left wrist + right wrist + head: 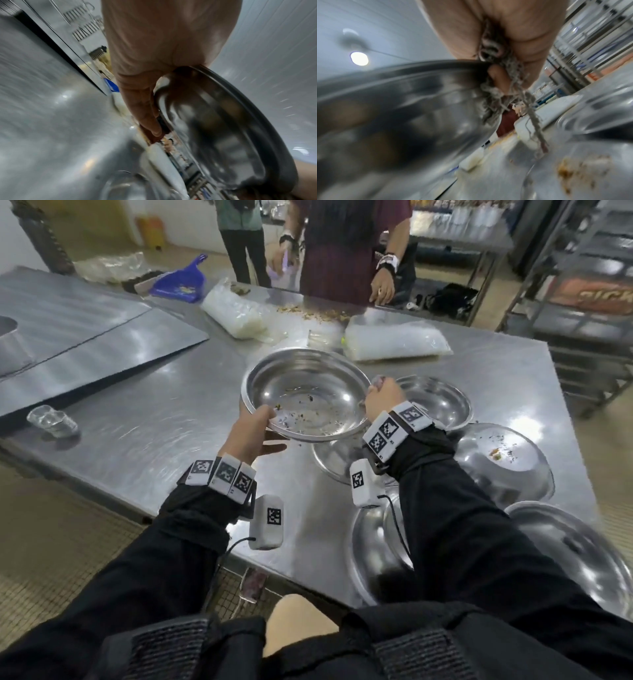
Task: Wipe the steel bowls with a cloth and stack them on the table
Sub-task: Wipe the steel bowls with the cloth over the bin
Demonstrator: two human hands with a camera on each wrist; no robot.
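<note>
A large steel bowl with crumbs inside is held tilted above the steel table. My left hand grips its near-left rim, thumb on top and fingers underneath; the left wrist view shows this bowl from outside. My right hand holds the right rim while clutching a frayed grey cloth against the bowl. Several more steel bowls lie on the table: one behind my right hand, one with food bits, one under the held bowl, two at the near edge.
Two clear plastic bags lie at the far side, with scattered crumbs between. A glass cup stands at the left by a steel sheet. Two people stand beyond the table; a metal rack stands right.
</note>
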